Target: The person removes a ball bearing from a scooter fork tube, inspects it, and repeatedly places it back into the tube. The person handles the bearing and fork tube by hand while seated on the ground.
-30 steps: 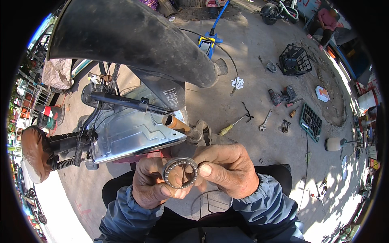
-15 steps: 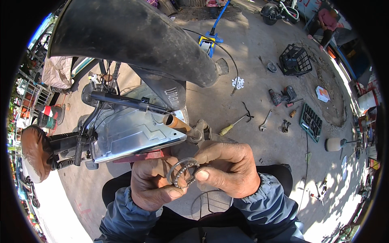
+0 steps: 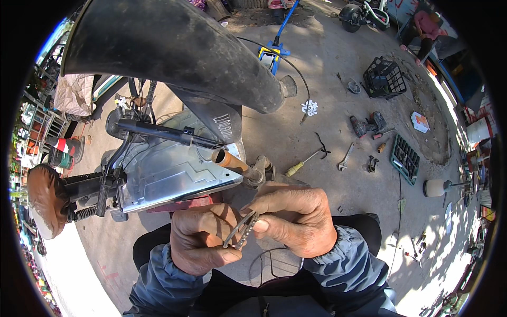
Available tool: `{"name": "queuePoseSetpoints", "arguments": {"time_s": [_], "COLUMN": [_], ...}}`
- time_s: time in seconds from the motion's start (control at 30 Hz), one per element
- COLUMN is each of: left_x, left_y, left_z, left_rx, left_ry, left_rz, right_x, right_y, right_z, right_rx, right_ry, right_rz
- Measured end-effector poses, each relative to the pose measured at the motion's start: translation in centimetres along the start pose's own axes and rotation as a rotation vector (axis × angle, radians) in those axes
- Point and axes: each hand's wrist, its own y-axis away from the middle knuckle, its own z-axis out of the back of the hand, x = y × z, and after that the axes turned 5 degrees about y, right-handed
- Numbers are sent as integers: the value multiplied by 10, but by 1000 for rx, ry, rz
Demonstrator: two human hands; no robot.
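Between my hands is a ball bearing cage (image 3: 246,233), a ring studded with small steel balls, together with a plain metal ring (image 3: 231,236). Both are seen nearly edge-on, joined near the top and spread apart lower down. My right hand (image 3: 298,222) pinches them at the upper right between thumb and fingers. On the other side, my left hand (image 3: 200,240) is closed round the lower left of the rings, its thumb by their bottom edge. Just beyond my hands, a rusty brown steering tube (image 3: 230,160) sticks out from a greasy metal fork part (image 3: 259,171).
An electric scooter with a shiny metal floor plate (image 3: 169,171) lies at left, under a big black seat-like part (image 3: 174,50). Tools on the ground include a yellow-handled screwdriver (image 3: 296,169), a wrench (image 3: 346,157), a cordless drill (image 3: 364,127) and a bit case (image 3: 405,159). A black crate (image 3: 384,78) stands farther off.
The rings have been turned from showing their round faces to nearly edge-on, and a gap shows between them at the bottom. My hands have barely shifted.
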Motion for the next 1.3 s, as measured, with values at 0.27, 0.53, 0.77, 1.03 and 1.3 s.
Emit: {"name": "queuePoseSetpoints", "arguments": {"time_s": [0.27, 0.53, 0.77, 1.03, 1.3], "left_x": [0, 2, 4, 3, 9], "left_y": [-1, 1, 4, 1, 3], "left_z": [0, -4, -3, -11, -6], "left_rx": [27, -30, -139, -164, -142], "left_ry": [14, 78, 146, 103, 157], "left_rz": [-41, -62, -116, -94, -103], "right_x": [-6, -11, -4, -15, -11], "right_y": [1, 0, 1, 3, 2], "right_z": [0, -10, -7, -5, -8], "right_rx": [-22, -203, -229, -185, -184], "right_ry": [36, 50, -206, -379, -421], "right_rz": [31, 45, -164, -118, -145]}}
